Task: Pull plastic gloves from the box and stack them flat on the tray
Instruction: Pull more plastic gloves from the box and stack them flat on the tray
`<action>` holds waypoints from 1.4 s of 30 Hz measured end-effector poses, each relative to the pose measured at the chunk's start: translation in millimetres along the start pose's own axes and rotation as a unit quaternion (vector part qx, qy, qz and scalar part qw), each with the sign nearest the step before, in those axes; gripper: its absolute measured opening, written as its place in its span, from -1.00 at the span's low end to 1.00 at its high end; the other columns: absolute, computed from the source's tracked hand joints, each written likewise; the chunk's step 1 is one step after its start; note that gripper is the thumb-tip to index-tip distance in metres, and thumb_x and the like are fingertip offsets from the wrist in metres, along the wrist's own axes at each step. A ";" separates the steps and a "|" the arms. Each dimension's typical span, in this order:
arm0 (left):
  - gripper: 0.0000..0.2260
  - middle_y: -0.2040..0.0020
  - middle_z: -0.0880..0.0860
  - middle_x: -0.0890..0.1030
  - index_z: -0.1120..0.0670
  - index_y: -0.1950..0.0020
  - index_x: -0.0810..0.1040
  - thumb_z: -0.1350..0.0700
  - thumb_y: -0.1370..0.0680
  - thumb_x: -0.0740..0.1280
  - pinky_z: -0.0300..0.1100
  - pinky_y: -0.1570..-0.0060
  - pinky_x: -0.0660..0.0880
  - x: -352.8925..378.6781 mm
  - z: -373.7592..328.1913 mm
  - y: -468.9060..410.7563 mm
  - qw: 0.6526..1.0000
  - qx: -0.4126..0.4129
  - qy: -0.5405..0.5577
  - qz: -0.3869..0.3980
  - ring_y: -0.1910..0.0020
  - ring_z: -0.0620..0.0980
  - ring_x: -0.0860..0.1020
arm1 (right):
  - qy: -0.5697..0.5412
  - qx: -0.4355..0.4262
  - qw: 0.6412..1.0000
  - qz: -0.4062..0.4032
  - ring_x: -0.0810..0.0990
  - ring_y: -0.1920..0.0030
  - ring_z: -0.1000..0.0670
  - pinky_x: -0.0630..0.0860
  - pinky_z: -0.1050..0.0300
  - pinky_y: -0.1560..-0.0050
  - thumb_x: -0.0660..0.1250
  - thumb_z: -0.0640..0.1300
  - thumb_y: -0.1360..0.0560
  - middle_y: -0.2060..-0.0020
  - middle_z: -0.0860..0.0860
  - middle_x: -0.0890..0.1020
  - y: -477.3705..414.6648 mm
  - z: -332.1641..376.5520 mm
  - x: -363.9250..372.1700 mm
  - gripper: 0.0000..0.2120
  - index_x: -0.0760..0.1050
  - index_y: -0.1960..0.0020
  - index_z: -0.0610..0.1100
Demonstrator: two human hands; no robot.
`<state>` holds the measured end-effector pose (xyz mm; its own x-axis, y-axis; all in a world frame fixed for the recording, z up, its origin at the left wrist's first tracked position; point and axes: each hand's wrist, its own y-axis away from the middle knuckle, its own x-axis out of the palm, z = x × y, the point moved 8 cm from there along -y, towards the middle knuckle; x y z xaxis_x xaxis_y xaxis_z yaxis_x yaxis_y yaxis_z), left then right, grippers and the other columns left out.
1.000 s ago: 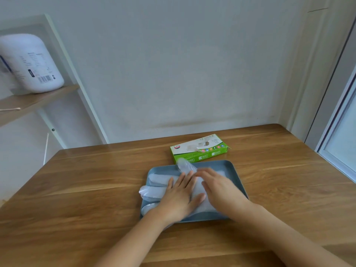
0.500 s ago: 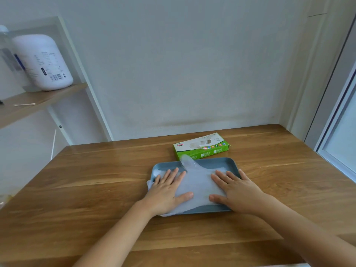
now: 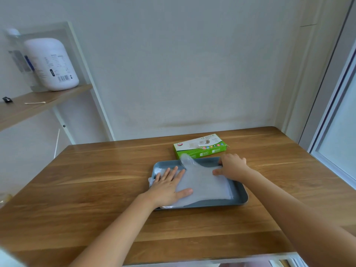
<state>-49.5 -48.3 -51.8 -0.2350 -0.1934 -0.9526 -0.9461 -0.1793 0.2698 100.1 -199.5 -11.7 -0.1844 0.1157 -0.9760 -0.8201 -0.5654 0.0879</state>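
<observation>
Far left: shelf (image 3: pixel 38 101) carrying a white bottle (image 3: pixel 51 64). Pressing flat with the left hand (image 3: pixel 169 186), fingers straight and spread, on the left part of the stacked plastic gloves (image 3: pixel 206 184) inside the blue tray (image 3: pixel 240 198). At the tray's far right corner, right hand (image 3: pixel 232 166) with fingers bent and thumb on the gloves; impossible to tell whether gripping. Moved there from the stack's near right 0.5 s ago. Green box (image 3: pixel 200 149) just behind the tray. Wide stretch of surface (image 3: pixel 96 180) left of the tray, narrower stretch to the right edge.
</observation>
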 end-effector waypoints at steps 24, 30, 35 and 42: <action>-0.49 -0.44 0.05 0.37 0.08 -0.48 0.33 -0.09 -0.59 0.29 -0.19 -0.28 0.29 -79.6 -8.3 -32.0 0.984 0.012 0.110 -0.140 -0.39 -0.01 0.36 | 0.030 -0.016 0.999 -0.007 0.48 -0.13 -0.10 0.43 0.03 -0.07 0.45 0.06 -0.38 -0.12 -0.06 0.48 -26.3 -0.6 -32.4 -0.51 0.42 -0.19 -0.15; -0.58 -0.49 0.03 0.33 0.06 -0.50 0.31 0.02 -0.65 0.19 -0.16 -0.35 0.24 -95.7 5.8 -72.6 0.979 -0.010 0.152 -0.134 -0.44 0.01 0.32 | -0.113 -0.083 0.985 -0.095 0.47 -0.16 -0.12 0.37 0.09 -0.11 0.34 -0.04 -0.51 -0.14 -0.11 0.52 -65.3 17.1 -52.9 -0.74 0.55 -0.16 -0.09; -0.48 -0.54 0.03 0.25 0.05 -0.54 0.23 -0.05 -0.62 0.25 -0.15 -0.42 0.20 -91.8 9.2 -108.2 0.965 -0.029 0.227 -0.125 -0.47 -0.03 0.29 | -0.155 -0.026 0.985 -0.066 0.51 0.22 -0.06 0.32 0.13 0.36 0.38 0.08 -0.45 0.33 -0.14 0.61 -90.2 27.3 -37.1 -0.63 0.60 0.30 -0.22; -0.45 -0.60 -0.01 -0.02 0.00 -0.58 0.09 -0.12 -0.64 0.15 0.08 -0.52 -0.14 -69.4 3.0 -130.6 0.966 -0.008 0.247 -0.072 -0.57 -0.03 -0.12 | -0.212 0.046 0.975 -0.043 0.56 0.02 -0.11 0.41 0.10 0.14 0.39 -0.04 -0.44 0.23 -0.08 0.60 -107.0 29.7 -5.5 -0.80 0.52 0.31 -0.10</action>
<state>89.7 -8.5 -21.3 0.0386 -0.6010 -0.7983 -0.9563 -0.2538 0.1449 172.7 -115.4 -9.9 -0.3042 0.4982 -0.8119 -0.8839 -0.4654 0.0457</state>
